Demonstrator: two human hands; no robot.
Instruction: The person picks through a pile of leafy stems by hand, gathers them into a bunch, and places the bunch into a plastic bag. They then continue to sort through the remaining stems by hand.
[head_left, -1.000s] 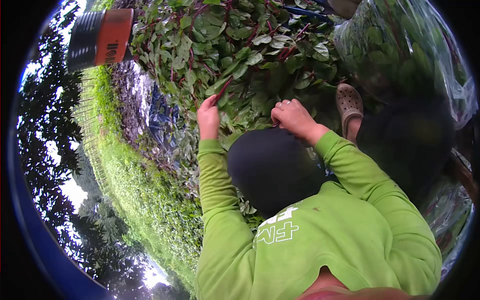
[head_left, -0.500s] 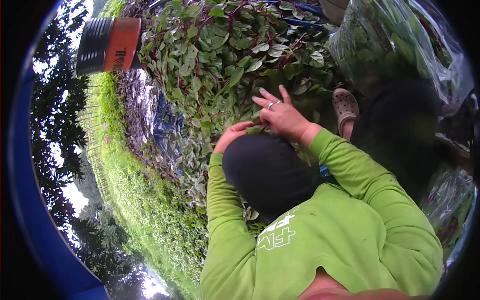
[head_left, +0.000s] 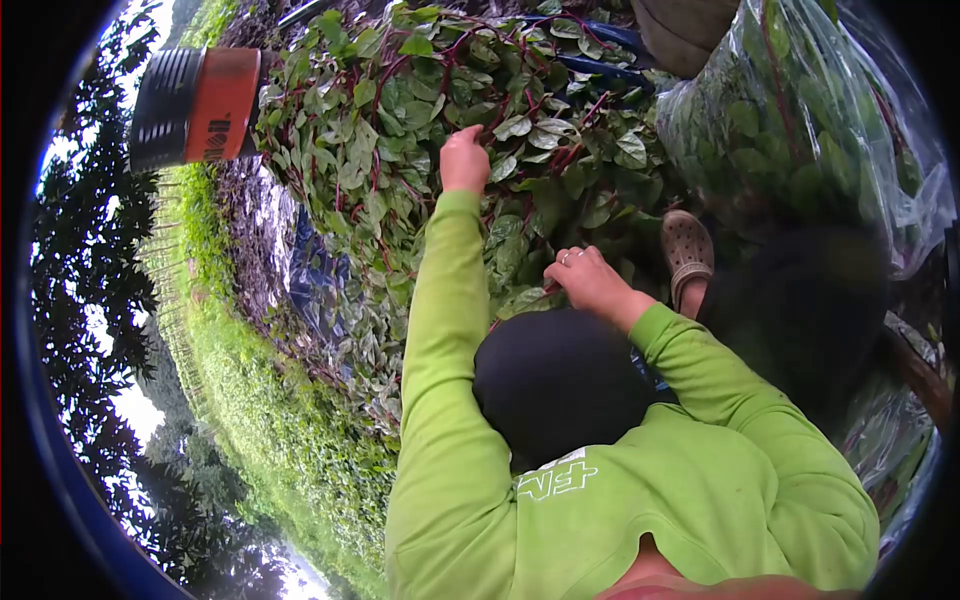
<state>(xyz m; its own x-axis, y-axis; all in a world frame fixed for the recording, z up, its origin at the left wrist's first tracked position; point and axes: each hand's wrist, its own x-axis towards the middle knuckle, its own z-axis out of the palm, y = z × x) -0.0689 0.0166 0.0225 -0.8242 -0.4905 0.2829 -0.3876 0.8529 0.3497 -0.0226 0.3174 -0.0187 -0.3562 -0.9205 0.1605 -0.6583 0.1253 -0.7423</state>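
My left hand (head_left: pixel 465 162) stretches out over a heap of red-stemmed leafy greens (head_left: pixel 410 150). Its fingers are closed at a stem among the leaves; the fingertips are partly hidden. Nearer my body, my right hand (head_left: pixel 592 280), with rings on it, is curled above my black-clad knee (head_left: pixel 560 375). A short piece of dark red stem shows at its fingertips, and leaves lie just beyond. What else its palm holds is hidden.
Clear plastic bags (head_left: pixel 800 130) filled with greens stand at the right. A brown clog (head_left: pixel 687 245) is on my foot beside the heap. A black and orange drum (head_left: pixel 200 105) stands at the upper left, with blue sheeting (head_left: pixel 318 265) below it.
My left hand has moved from beside my right hand up and away to the heap. My right hand has drawn down and toward my knee, its spread fingers now curled.
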